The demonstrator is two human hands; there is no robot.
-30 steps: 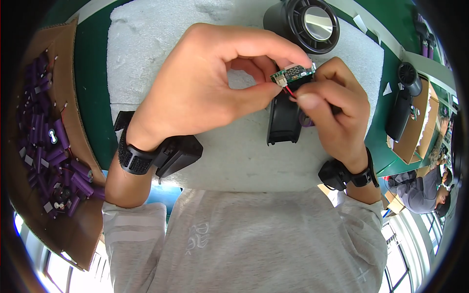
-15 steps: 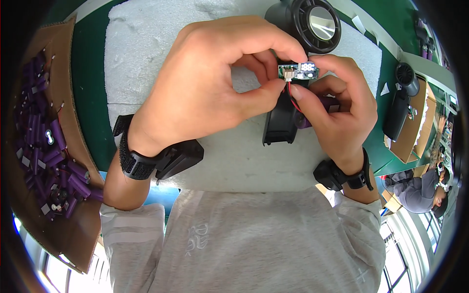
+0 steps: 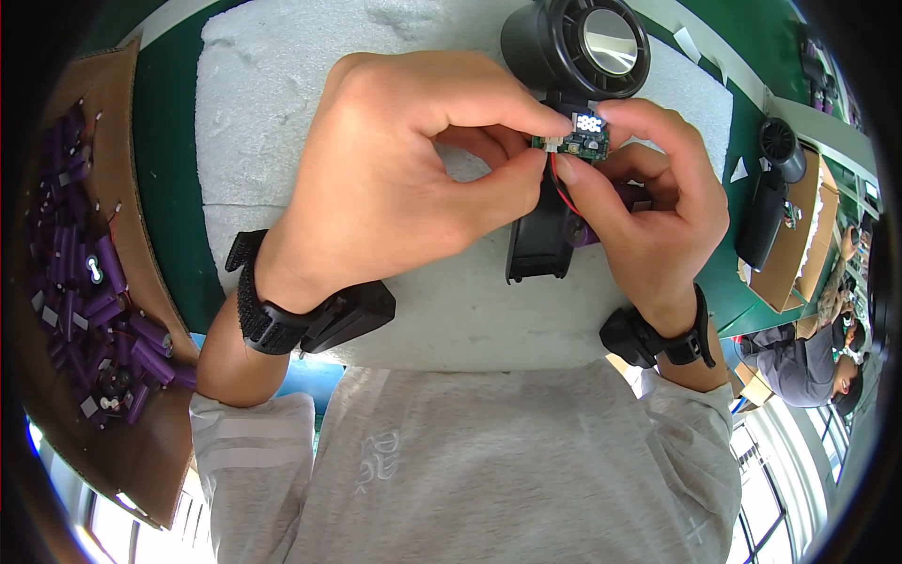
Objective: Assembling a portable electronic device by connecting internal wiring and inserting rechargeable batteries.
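A small green circuit board (image 3: 589, 143) with a lit white display is held up between my two hands, over the handle of a black handheld fan (image 3: 528, 240). My left hand (image 3: 404, 160) pinches the board's left end with thumb and index finger, at a small white plug (image 3: 552, 146). Red and black wires (image 3: 564, 195) run down from that plug toward a purple battery cell (image 3: 584, 231). The cell lies under my right hand (image 3: 662, 193), partly hidden by it. My right index finger and thumb hold the board's right side and lower edge.
A white foam sheet (image 3: 272, 122) covers the green table. On the left stands a cardboard box (image 3: 155, 282) of purple cells. To the right are another black fan (image 3: 759, 221), an open cardboard box (image 3: 808, 235) and paper scraps. Beyond them sits another person (image 3: 799, 367).
My left index finger has moved down and left, from the board's top edge to the plug. The board is tilted differently, showing more of its face.
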